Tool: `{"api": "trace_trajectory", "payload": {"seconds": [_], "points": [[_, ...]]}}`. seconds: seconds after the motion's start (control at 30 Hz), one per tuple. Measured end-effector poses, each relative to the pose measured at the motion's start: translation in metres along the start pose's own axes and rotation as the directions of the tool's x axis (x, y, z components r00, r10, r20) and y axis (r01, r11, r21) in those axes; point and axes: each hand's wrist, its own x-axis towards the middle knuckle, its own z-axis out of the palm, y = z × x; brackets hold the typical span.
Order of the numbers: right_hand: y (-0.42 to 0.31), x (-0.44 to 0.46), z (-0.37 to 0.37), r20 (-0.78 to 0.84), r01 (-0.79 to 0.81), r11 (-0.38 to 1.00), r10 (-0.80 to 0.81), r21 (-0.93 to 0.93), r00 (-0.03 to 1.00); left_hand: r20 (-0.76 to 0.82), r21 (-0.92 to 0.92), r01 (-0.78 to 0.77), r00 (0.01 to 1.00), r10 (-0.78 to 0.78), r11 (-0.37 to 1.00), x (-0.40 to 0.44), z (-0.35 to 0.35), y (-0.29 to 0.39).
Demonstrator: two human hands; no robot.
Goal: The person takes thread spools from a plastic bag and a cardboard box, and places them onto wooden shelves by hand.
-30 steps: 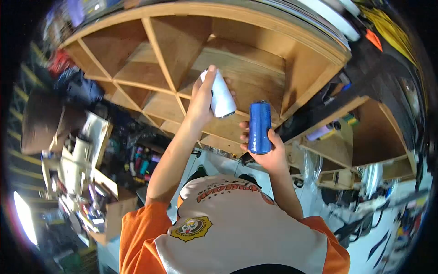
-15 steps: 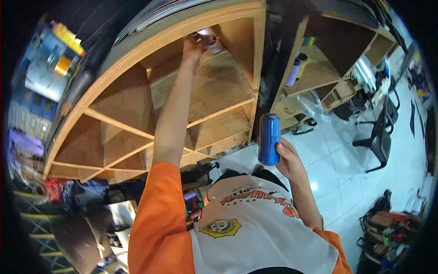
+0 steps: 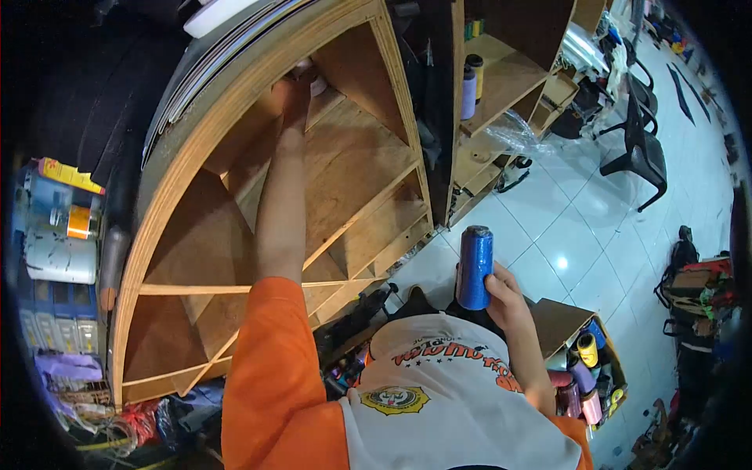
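My left hand (image 3: 291, 94) reaches deep into the top compartment of the wooden shelf (image 3: 356, 145), its fingers around a white spool (image 3: 316, 84) that shows only in part in the shaded back corner. In front of my body, my right hand (image 3: 507, 296) grips a blue spool (image 3: 475, 268), upright and wrapped in shiny film. The blue spool is outside the shelf, above the tiled floor.
A second wooden shelf (image 3: 501, 70) holds a purple spool (image 3: 468, 92) and a yellow one (image 3: 475, 74). An open cardboard box (image 3: 560, 325) of coloured spools stands at lower right. Black chairs (image 3: 638, 153) are beyond. Clear containers (image 3: 63, 258) are at far left.
From in front of the shelf, my left hand has gone into its upper compartment with the white spool. The view has turned, and the box of spools has come into sight. My right hand still holds the blue spool.
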Motion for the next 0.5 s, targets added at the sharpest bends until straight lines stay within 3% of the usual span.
{"api": "trace_trajectory", "payload": {"seconds": [0.1,0.2,0.3,0.37,0.5], "points": [[0.01,-0.006,0.004,-0.047,-0.01,1.0,0.011,0.017,0.999,0.151,0.091,0.065,0.985,-0.078,0.994,-0.008,0.001,-0.001],[0.02,-0.01,0.014,-0.097,-0.003,0.999,0.006,0.04,0.995,0.161,0.31,0.086,0.977,-0.142,0.947,-0.023,-0.017,0.034],[0.024,-0.013,0.028,-0.134,0.029,0.999,-0.023,0.037,0.991,0.214,0.192,0.277,0.925,-0.315,0.941,-0.012,0.018,-0.023],[0.031,-0.015,0.037,-0.145,0.038,0.998,-0.032,0.039,0.989,0.12,0.309,0.206,0.96,-0.253,0.929,-0.023,0.03,-0.033],[0.038,-0.019,0.045,-0.161,0.061,0.996,-0.05,0.065,0.986,0.109,0.194,0.214,0.965,-0.238,0.957,-0.043,0.019,-0.024]]}}
